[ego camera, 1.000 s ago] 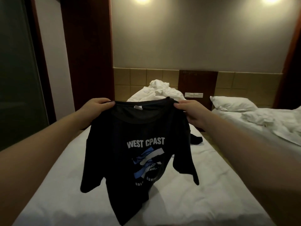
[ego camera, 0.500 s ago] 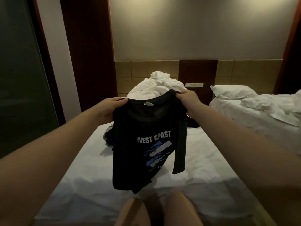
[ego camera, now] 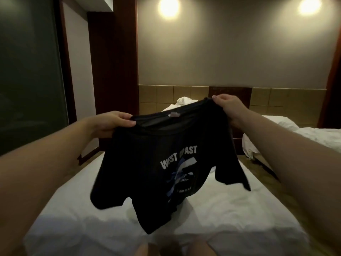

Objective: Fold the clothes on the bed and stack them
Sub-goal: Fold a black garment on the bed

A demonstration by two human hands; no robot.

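T-shirt (ego camera: 166, 159) hangs above bed (ego camera: 239, 215), print facing up. L hand (ego camera: 108, 123) & R hand (ego camera: 227, 108) pinch its shoulders, R higher. Risk: lopsided hold, hem bunches on bed, crooked fold.

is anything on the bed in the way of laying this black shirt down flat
Nothing visible does. The left hand and right hand hold the black t-shirt by its shoulders above the bed, whose sheet below shows bare. The stretch behind the hanging shirt is hidden.
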